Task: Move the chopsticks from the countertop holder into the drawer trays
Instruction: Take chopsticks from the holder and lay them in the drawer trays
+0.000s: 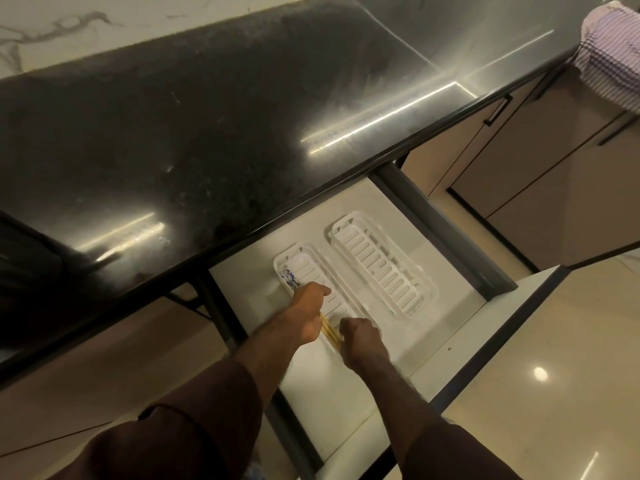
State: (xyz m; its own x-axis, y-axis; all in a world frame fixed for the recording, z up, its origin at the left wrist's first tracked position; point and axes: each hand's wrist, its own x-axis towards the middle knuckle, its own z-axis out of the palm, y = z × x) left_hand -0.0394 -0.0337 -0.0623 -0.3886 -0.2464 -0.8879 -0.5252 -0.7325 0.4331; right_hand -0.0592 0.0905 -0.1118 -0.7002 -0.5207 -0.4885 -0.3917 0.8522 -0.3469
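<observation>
While the left hand (306, 315) and curled right hand (360, 337) pinch the thin, pale-yellow chopsticks (330, 332) over the left white slotted plastic tray (311, 265) in the open drawer, these look light, stiff and smooth, best gripped mid-shaft.

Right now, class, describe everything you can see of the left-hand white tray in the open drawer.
The left tray is a long, white, plastic-looking tray with rounded corners, a raised rim and a slotted floor. It lies flat on the drawer floor, angled, beside a matching empty tray. Yellow chopsticks lie in it under the left hand; the right hand is at its near end.
</observation>
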